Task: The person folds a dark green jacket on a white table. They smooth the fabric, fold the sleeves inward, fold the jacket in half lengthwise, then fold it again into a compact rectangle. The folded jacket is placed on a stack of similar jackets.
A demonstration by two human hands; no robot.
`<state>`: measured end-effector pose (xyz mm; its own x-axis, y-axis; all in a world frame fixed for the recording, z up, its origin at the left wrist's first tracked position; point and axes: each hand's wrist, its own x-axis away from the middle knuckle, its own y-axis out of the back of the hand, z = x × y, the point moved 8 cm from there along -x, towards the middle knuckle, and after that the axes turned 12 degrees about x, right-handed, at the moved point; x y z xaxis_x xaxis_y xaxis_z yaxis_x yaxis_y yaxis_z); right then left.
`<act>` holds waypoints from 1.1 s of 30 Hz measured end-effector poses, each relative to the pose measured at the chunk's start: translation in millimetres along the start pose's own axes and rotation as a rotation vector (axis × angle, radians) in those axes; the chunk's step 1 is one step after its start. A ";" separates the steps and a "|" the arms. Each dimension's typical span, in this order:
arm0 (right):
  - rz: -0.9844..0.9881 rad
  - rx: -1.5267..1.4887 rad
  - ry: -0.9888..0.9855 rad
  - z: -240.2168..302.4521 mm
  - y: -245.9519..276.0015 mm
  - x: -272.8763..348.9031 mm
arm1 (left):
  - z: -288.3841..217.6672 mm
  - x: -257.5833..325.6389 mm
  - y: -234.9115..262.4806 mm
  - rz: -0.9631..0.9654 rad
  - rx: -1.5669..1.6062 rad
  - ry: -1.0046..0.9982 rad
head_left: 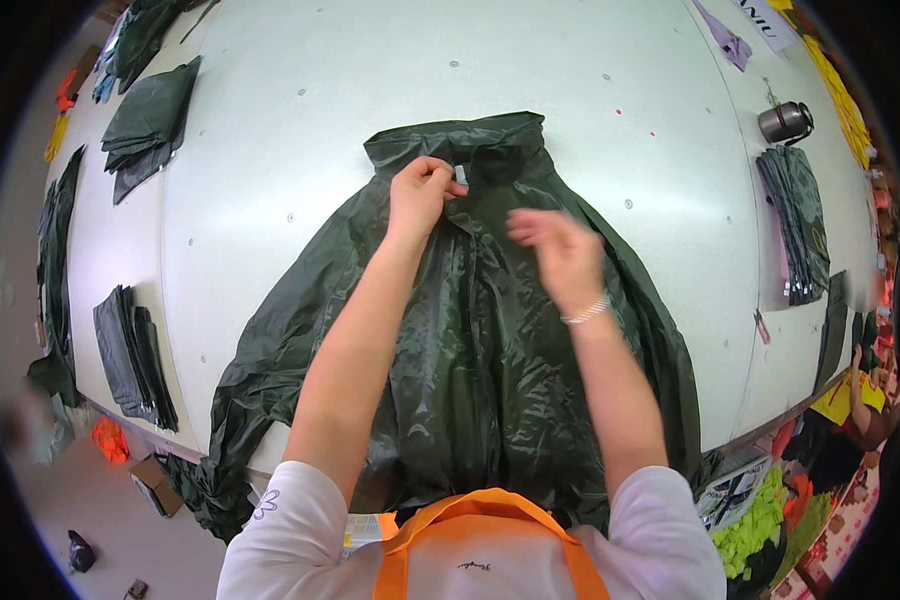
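A dark green, shiny rain jacket (435,340) lies spread before me on the pale table, its collar away from me and its hem at my waist. Inside the collar shows a small white label (461,174). My left hand (422,198) pinches the jacket's neck edge just beside that label, thumb and fingers closed. Over the right chest of the jacket, my right hand (562,258) is smeared by motion, apart from the collar. Whether its fingers hold anything cannot be made out.
Folded dark green garments lie at the left (135,350) and upper left (155,120). Another folded stack (798,225) lies on the right, below a metal flask (786,123). Small snips (762,327) rest near the right side. Bright green cloth (755,535) is heaped beyond the table's lower right edge.
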<state>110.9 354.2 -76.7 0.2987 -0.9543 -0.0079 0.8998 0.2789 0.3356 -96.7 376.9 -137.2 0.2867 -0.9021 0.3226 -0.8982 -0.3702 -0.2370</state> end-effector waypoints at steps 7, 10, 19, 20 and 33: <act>-0.663 1.383 -0.564 -164.4 395.7 151.4 | -3.3 3.9 -31.1 0.028 -0.100 -0.110; -0.432 1.517 -0.660 -212.8 436.3 208.0 | -15.2 18.1 -39.0 0.011 -0.326 -0.356; -0.375 1.626 -0.660 -205.6 438.9 181.2 | -35.9 89.0 -72.4 0.015 -0.304 -0.694; -0.385 1.652 -0.554 -198.3 433.9 171.1 | -31.2 92.9 -73.1 0.023 -0.351 -0.706; 0.157 0.475 0.076 47.1 19.1 -87.9 | -2.5 79.1 -63.4 0.018 -0.363 -0.496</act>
<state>86.8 438.4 -25.2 0.4568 -0.8894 0.0146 0.6036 0.3219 0.7294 -17.9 329.6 -94.4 0.3127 -0.9356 -0.1641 -0.9355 -0.3332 0.1173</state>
